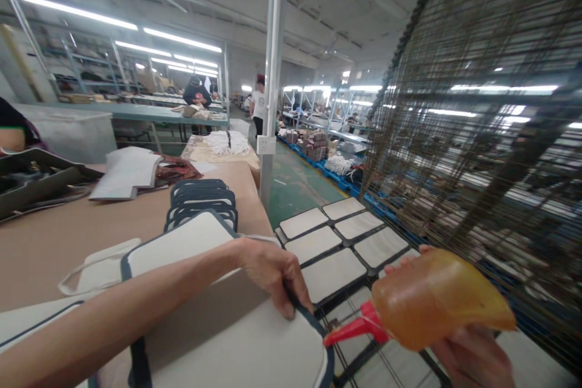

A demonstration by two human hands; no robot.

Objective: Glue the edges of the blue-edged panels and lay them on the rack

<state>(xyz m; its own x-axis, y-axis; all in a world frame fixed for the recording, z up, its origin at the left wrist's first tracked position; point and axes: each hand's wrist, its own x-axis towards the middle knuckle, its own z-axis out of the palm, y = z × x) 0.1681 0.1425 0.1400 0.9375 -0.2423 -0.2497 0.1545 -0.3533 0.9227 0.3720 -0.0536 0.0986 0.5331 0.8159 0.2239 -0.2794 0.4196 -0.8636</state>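
My left hand [273,273] pinches the dark-edged rim of a white rounded panel [240,339], thumb on its face. My right hand [468,345] is wrapped round an amber squeeze bottle [436,297] with a red nozzle [354,327]. The nozzle points left, its tip at the panel's dark right edge. Another white panel [182,239] with a dark border lies behind my left forearm. Several dark-edged pieces stand in a row [202,200] on the brown table [40,254].
White panels lie in rows on a wire rack [334,276] at the right. A raised wire mesh [477,103] fills the right side. A metal post [270,73] stands beyond the table. A dark tray [40,179] and white sheets [127,173] lie left. Other people stand farther back.
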